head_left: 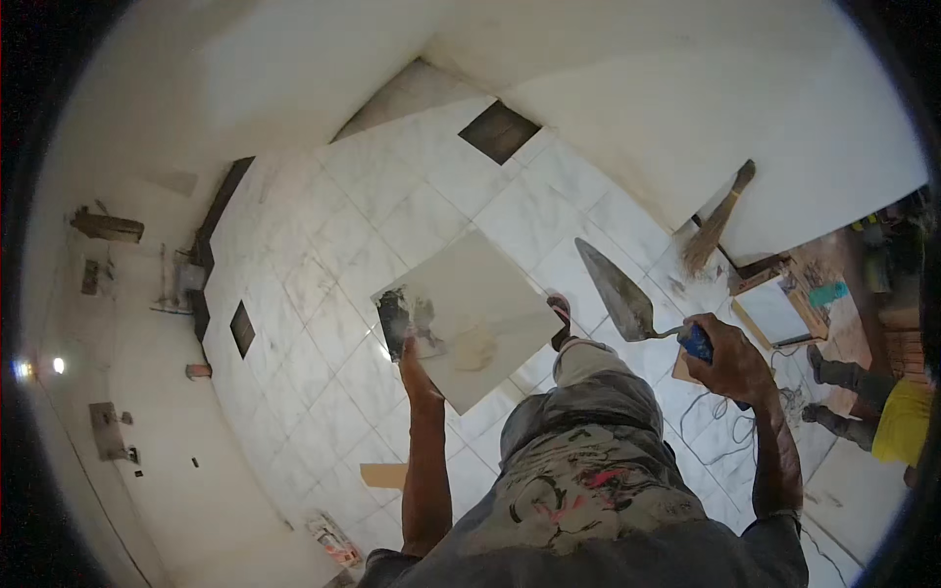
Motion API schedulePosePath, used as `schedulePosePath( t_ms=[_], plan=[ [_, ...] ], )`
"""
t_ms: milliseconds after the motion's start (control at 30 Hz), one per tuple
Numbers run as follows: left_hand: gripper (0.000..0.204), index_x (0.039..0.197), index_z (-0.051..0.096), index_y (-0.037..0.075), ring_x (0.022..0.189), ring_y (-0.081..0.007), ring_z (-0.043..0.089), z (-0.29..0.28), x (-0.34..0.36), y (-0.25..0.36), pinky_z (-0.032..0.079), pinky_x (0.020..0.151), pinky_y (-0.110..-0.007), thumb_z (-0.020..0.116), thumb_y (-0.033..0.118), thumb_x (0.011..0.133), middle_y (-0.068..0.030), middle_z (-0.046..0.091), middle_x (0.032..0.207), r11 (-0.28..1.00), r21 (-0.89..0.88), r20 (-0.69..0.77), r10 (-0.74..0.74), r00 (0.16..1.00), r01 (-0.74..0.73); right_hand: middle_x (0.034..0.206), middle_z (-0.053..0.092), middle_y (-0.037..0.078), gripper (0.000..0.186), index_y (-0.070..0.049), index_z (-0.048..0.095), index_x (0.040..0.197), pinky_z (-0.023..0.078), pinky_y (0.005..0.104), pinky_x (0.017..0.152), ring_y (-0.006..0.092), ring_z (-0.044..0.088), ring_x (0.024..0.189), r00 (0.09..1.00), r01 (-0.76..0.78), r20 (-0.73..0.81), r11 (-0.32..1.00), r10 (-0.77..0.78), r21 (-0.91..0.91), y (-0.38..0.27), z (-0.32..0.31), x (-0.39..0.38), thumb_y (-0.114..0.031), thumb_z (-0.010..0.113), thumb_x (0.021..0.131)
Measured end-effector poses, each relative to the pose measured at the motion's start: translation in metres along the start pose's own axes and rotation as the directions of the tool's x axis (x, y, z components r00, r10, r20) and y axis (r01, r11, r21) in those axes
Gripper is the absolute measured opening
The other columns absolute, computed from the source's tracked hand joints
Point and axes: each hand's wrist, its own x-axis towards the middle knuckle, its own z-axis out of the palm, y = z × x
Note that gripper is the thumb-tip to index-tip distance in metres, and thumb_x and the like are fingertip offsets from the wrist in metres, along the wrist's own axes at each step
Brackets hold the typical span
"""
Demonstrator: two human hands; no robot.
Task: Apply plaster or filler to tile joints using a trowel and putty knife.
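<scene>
My left hand (420, 380) grips a square tile (510, 328) by its left edge, with the fingers underneath hidden. The tile's grey-beige face is turned up and bears a dark patch, grey smears and a pale tan smudge. My right hand (733, 365) is closed round the blue handle of a pointed trowel (618, 294). The trowel's grey, stained blade points up and left, to the right of the tile and apart from it. Both are held above a floor of white marbled tiles (363, 235).
Dark square gaps (500, 132) break the floor at the far side and left. A straw broom (720, 220) leans on the right wall. Loose cable (706, 451) lies to my right, near a wood-framed object (779, 306) and another person (900, 421) in yellow. Tan cardboard (382, 475) lies lower left.
</scene>
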Motion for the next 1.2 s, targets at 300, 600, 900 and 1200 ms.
schedulePosePath(
  t_ms=[300,600,900,1200],
  plan=[
    [0.046,0.135,0.044,0.002,0.112,-0.0253,0.055,0.04,-0.019,0.004,0.047,0.094,-0.04,0.047,0.029,0.098,-0.011,0.054,0.126,0.997,-0.072,-0.046,-0.005,0.999,0.001,0.115,0.059,0.023,0.053,0.0,0.049,0.124,0.048,0.0461,0.091,0.038,0.061,0.104,0.927,0.362,-0.054,0.921,-0.372,-0.143,-0.019,0.01,0.05,-0.022,0.068,0.08],
    [0.05,0.137,0.041,0.002,0.118,-0.0283,0.052,0.063,0.225,0.03,0.045,0.099,-0.045,0.046,0.032,0.098,-0.0123,0.05,0.132,1.0,0.017,0.034,-0.026,0.999,0.025,0.113,0.063,0.019,0.051,-0.008,0.053,0.127,0.046,0.0438,0.091,0.0364,0.06,0.105,0.997,0.076,-0.026,0.995,-0.074,0.064,-0.079,-0.01,0.247,-0.024,0.068,0.08],
    [0.05,0.136,0.043,0.004,0.116,-0.0282,0.051,0.091,0.581,-0.015,0.044,0.1,-0.045,0.054,0.029,0.094,-0.0117,0.05,0.133,0.962,0.058,0.189,-0.273,0.943,0.266,0.101,0.066,0.022,0.05,-0.006,0.049,0.125,0.052,0.0465,0.077,0.0389,0.065,0.09,0.932,-0.065,-0.341,0.982,0.123,0.175,-0.058,0.043,0.466,-0.014,0.068,0.079],
    [0.05,0.135,0.044,0.005,0.117,-0.0292,0.051,0.168,0.96,-0.107,0.043,0.101,-0.049,0.049,0.036,0.096,-0.0113,0.053,0.127,0.932,0.204,0.075,-0.32,0.944,0.299,0.092,0.067,0.023,0.047,-0.006,0.05,0.126,0.053,0.0442,0.071,0.0389,0.067,0.083,0.816,-0.349,-0.21,0.749,0.538,0.564,-0.106,0.079,0.699,-0.015,0.067,0.083]
  ],
)
